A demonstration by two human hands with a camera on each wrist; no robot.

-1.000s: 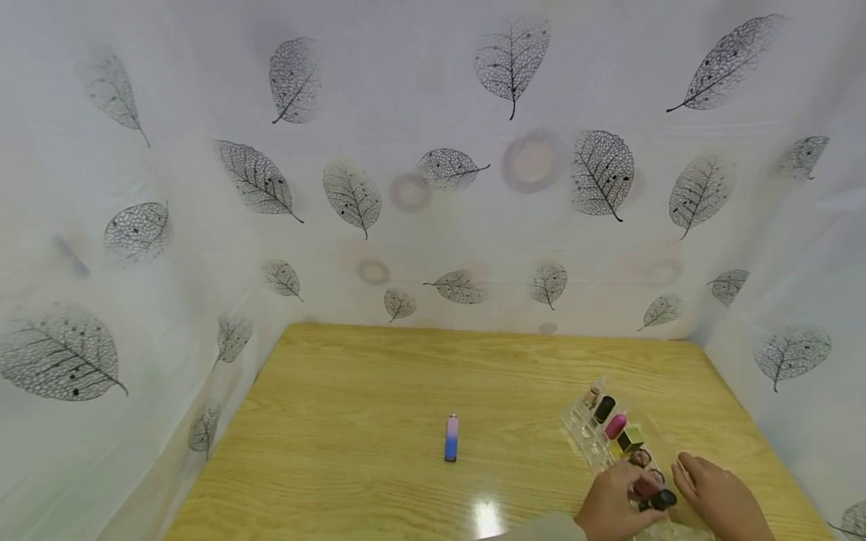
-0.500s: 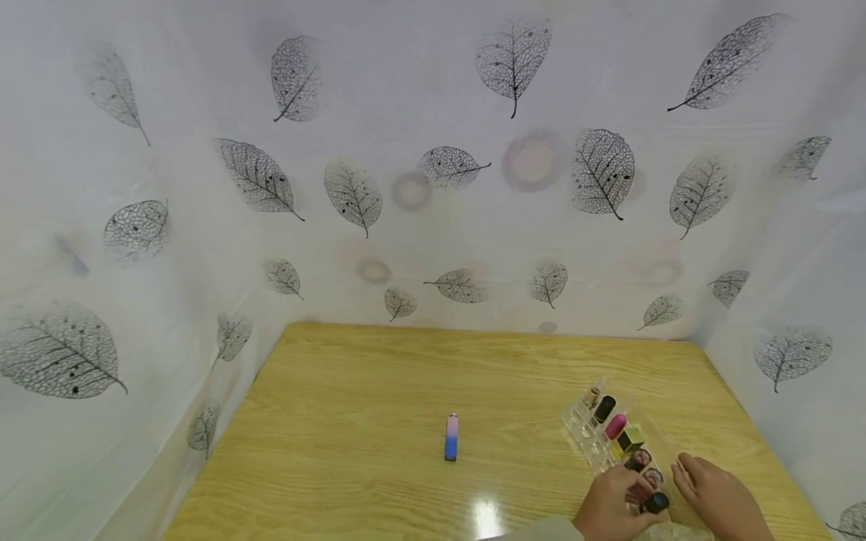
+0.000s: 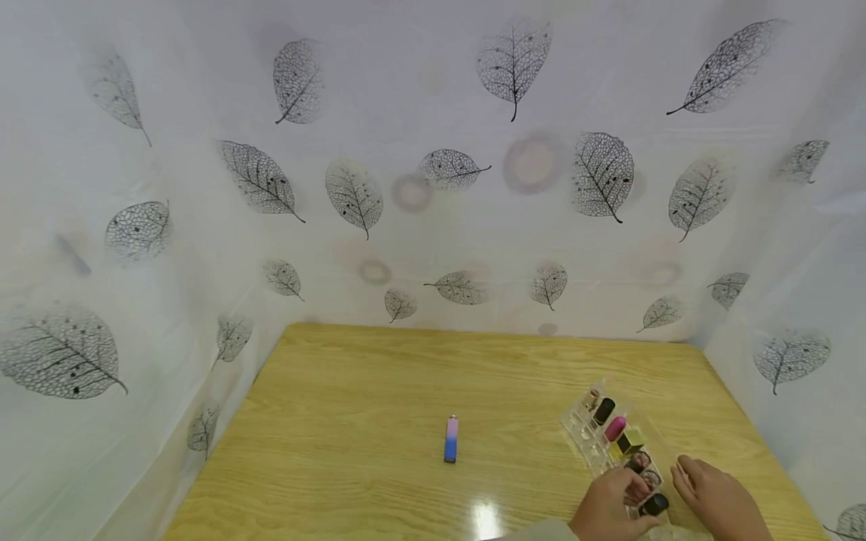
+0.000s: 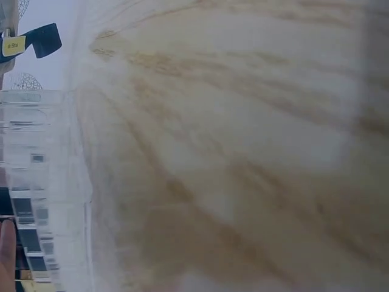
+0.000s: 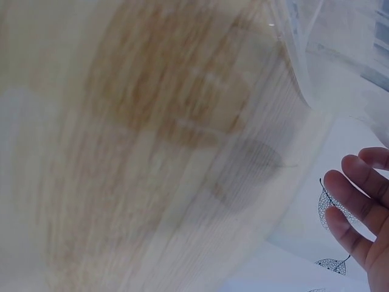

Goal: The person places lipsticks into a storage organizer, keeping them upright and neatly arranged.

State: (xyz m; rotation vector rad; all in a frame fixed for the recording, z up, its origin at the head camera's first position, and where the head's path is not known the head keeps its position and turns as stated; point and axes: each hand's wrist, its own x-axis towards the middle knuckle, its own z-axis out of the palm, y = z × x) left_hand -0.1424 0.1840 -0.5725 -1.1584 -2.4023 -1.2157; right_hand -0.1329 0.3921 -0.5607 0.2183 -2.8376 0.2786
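A clear lipstick organizer [image 3: 587, 442] stands at the right of the table, holding several lipsticks in its compartments. My left hand [image 3: 602, 507] is at its near end, thumb and fingers curled around a black-capped lipstick [image 3: 655, 504] that sits among the compartments. Just right of the organizer, my right hand [image 3: 720, 496] rests with loosely bent fingers and nothing in them. In the right wrist view the fingers [image 5: 363, 207] are spread and bare. The left wrist view catches only a finger [image 4: 6, 252] beside the organizer's clear wall [image 4: 73, 176].
A pink-and-blue lipstick tube [image 3: 451, 439] lies alone near the middle of the wooden table [image 3: 352, 391]. Along the organizer are a black lipstick [image 3: 604, 411], a magenta one [image 3: 615, 429] and a black-and-gold one [image 3: 629, 442]. A leaf-printed sheet [image 3: 440, 233] surrounds the table.
The black-capped lipstick in my left hand has shifted slightly left and down into line with the row. The right hand stays in place.
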